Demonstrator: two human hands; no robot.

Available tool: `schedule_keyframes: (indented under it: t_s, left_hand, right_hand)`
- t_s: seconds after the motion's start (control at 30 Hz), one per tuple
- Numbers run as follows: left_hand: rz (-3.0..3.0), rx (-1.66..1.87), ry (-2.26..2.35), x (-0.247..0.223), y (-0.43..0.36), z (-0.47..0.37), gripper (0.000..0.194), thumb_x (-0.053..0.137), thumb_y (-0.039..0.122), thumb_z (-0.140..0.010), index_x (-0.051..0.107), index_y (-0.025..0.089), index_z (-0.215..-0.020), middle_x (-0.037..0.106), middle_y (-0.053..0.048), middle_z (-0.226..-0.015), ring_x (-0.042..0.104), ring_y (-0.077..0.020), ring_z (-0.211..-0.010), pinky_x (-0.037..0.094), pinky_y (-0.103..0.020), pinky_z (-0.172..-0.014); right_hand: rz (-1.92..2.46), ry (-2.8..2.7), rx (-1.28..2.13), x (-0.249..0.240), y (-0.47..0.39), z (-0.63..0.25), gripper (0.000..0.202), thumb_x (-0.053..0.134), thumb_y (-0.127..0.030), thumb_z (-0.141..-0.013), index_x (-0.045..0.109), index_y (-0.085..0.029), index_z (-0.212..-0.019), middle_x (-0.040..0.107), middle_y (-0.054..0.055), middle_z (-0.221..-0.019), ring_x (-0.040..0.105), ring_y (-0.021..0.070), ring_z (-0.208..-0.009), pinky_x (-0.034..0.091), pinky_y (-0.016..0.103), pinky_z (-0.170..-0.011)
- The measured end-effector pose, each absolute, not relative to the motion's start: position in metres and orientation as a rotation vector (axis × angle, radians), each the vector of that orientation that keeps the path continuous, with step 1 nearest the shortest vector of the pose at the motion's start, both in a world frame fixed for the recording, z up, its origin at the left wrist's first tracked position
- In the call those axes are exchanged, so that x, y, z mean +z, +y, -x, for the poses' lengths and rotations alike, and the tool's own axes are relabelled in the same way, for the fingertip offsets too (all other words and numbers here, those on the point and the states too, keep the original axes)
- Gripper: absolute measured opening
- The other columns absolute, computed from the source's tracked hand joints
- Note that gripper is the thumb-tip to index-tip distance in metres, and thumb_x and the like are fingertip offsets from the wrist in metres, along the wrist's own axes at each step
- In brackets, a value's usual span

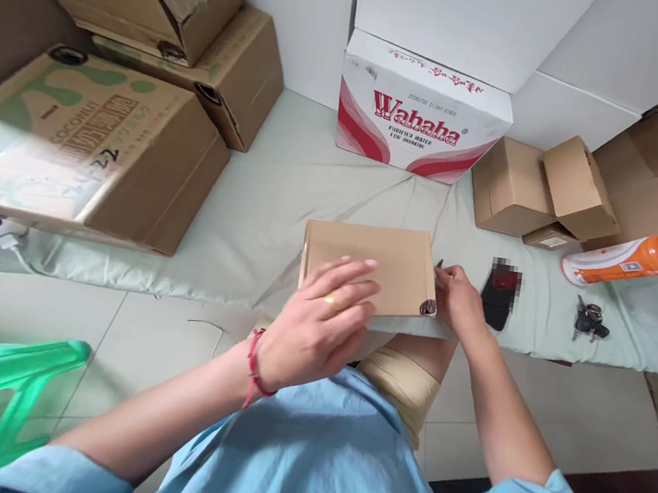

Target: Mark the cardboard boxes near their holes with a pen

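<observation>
A small brown cardboard box point(399, 265) lies closed at the front edge of the cloth-covered table, with a dark mark at its lower right corner. My left hand point(323, 318) rests across the top of this box, fingers stretched out and holding nothing. At the box's right side is my right hand point(460, 302), its fingers pinched together. A small dark tip point(439, 265) shows beside those fingers, but most of whatever they hold is hidden. Just right of that hand lies a flat black thing point(496, 301), partly blurred out.
Large cartons point(149, 182) are stacked at the left. A Wahaha water carton point(424, 121) stands at the back, with small brown boxes point(515, 190) beside it. An orange bottle point(643, 257) and keys point(591, 319) lie at the right. A green plastic stool point(10, 407) stands lower left.
</observation>
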State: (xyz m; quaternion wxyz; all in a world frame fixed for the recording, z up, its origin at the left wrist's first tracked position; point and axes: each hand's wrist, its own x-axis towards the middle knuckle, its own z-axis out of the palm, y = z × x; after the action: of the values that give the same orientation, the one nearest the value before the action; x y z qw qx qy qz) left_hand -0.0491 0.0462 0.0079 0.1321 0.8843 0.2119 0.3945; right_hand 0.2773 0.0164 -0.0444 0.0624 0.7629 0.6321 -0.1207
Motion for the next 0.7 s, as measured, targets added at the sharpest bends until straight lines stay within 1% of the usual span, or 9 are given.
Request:
schedule_keyframes:
  t_s: [0.1,0.17,0.23,0.3,0.4,0.5,0.57,0.63,0.7]
  left_hand:
    - [-2.698,0.775,0.542,-0.001,0.06,0.021,0.024,0.061,0.023,-0.109,0.077,0.017,-0.126,0.075,-0.014,-0.152,0.056,-0.0321,-0.16,0.039,-0.054,-0.138]
    - [-2.75,0.52,0.525,-0.01,0.068,0.01,0.042,0.066,0.03,-0.109,0.07,0.019,-0.149,0.063,-0.014,-0.168,0.051,-0.0343,-0.164,0.035,-0.059,-0.138]
    - [-2.761,0.377,0.526,-0.015,0.073,0.006,0.056,0.069,0.032,-0.107,0.061,0.023,-0.162,0.052,-0.013,-0.177,0.047,-0.0348,-0.167,0.031,-0.062,-0.139]
    - [-2.744,0.346,0.545,-0.016,0.074,0.006,0.057,0.069,0.031,-0.108,0.06,0.026,-0.164,0.048,-0.011,-0.18,0.044,-0.0338,-0.168,0.028,-0.063,-0.14]
    - [-2.702,0.373,0.544,-0.013,0.074,0.01,0.05,0.067,0.029,-0.109,0.065,0.028,-0.159,0.054,-0.01,-0.176,0.047,-0.0321,-0.167,0.028,-0.06,-0.141]
    - [-2.658,0.412,0.514,-0.01,0.075,0.014,0.042,0.066,0.028,-0.11,0.073,0.03,-0.151,0.059,-0.011,-0.172,0.05,-0.0322,-0.165,0.031,-0.06,-0.14]
    - [-2.642,0.431,0.491,-0.009,0.077,0.015,0.039,0.065,0.027,-0.11,0.076,0.033,-0.147,0.06,-0.012,-0.171,0.051,-0.0337,-0.164,0.033,-0.062,-0.138]
    - [-2.642,0.439,0.481,-0.008,0.077,0.016,0.039,0.065,0.027,-0.11,0.077,0.035,-0.146,0.06,-0.014,-0.17,0.051,-0.0351,-0.164,0.035,-0.064,-0.137]
    - [-2.655,0.441,0.48,-0.008,0.077,0.017,0.04,0.065,0.027,-0.11,0.077,0.036,-0.147,0.06,-0.015,-0.17,0.052,-0.0361,-0.163,0.036,-0.065,-0.136]
  right_hand:
    - [-2.006,1.864,-0.316,-0.034,0.037,-0.275,0.039,0.045,-0.024,-0.11,0.072,-0.021,-0.138,0.08,0.017,-0.124,0.079,0.0293,-0.094,0.049,0.034,-0.072]
    - [-1.936,1.85,-0.296,-0.031,0.043,-0.276,0.036,0.046,-0.026,-0.11,0.073,-0.02,-0.133,0.083,0.018,-0.113,0.08,0.0321,-0.095,0.048,0.035,-0.074]
    - [-1.892,1.835,-0.276,-0.029,0.045,-0.28,0.033,0.049,-0.028,-0.11,0.073,-0.018,-0.13,0.084,0.018,-0.105,0.081,0.034,-0.096,0.048,0.036,-0.076]
    - [-1.867,1.817,-0.253,-0.024,0.044,-0.286,0.03,0.054,-0.028,-0.107,0.072,-0.017,-0.128,0.084,0.019,-0.102,0.081,0.0347,-0.096,0.047,0.036,-0.077]
    - [-1.97,1.776,-0.13,-0.011,0.033,-0.298,0.026,0.055,-0.025,-0.101,0.071,-0.017,-0.12,0.083,0.018,-0.1,0.079,0.0323,-0.09,0.042,0.034,-0.071]
    - [-2.475,1.695,0.085,0.001,0.007,-0.309,0.01,0.062,-0.03,-0.092,0.066,-0.022,-0.096,0.073,0.006,-0.075,0.067,0.0238,-0.066,0.034,0.032,-0.064]
    - [-2.993,1.689,0.067,0.002,-0.017,-0.31,0.015,0.069,-0.034,-0.084,0.058,-0.025,-0.081,0.057,-0.002,-0.06,0.052,0.017,-0.055,0.033,0.03,-0.06]
    - [-3.532,1.735,-0.262,-0.002,-0.042,-0.3,0.024,0.073,-0.035,-0.08,0.051,-0.026,-0.074,0.047,-0.007,-0.056,0.041,0.0125,-0.05,0.032,0.027,-0.055]
    - [-3.897,1.674,-0.91,-0.009,-0.063,-0.282,0.024,0.075,-0.037,-0.08,0.055,-0.025,-0.076,0.048,-0.008,-0.057,0.037,0.0098,-0.047,0.029,0.024,-0.05]
